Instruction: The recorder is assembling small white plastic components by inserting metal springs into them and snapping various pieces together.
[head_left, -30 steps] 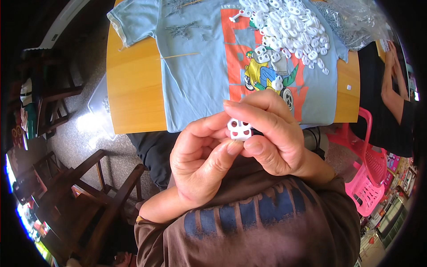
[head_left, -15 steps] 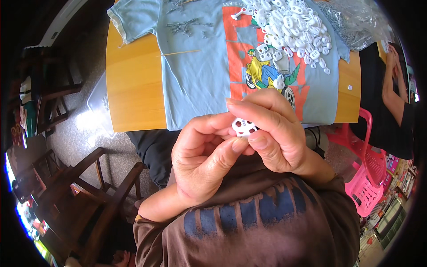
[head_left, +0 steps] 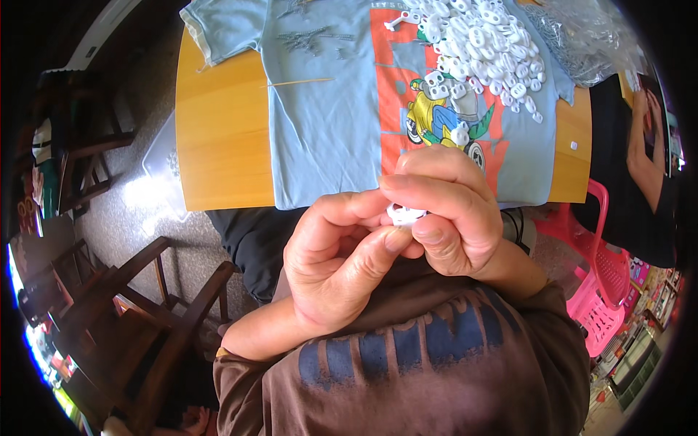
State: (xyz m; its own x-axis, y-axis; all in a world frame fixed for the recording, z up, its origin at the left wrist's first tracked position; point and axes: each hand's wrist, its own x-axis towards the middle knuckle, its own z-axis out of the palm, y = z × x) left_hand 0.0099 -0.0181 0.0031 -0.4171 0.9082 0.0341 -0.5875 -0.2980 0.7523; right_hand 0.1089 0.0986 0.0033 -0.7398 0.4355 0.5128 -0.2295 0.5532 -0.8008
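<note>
Both hands meet in front of my chest, just short of the table edge. Between the fingertips is a small white plastic piece with round holes (head_left: pixel 404 214), now mostly covered by my fingers. My left hand (head_left: pixel 327 265) pinches it from the left with thumb and fingers. From the other side, my right hand (head_left: pixel 458 211) closes on it, its index finger bent over the top. Beyond them, a large heap of similar white plastic pieces (head_left: pixel 483 47) lies on a light blue printed T-shirt (head_left: pixel 320 145). One loose white piece (head_left: pixel 459 134) rests close behind my right hand.
The shirt covers most of a wooden table (head_left: pixel 222 145). Grey screws (head_left: pixel 313 40) and a thin stick (head_left: pixel 298 83) lie far left. A clear bag of metal parts (head_left: pixel 574 43) sits far right, near another person's hands (head_left: pixel 643 105). A pink plastic chair (head_left: pixel 607 272) and dark wooden chairs (head_left: pixel 160 320) flank me.
The white piece has tilted and is more hidden between my fingers, its holed face showing less. Both hands keep their grip, and the whole view has shifted slightly.
</note>
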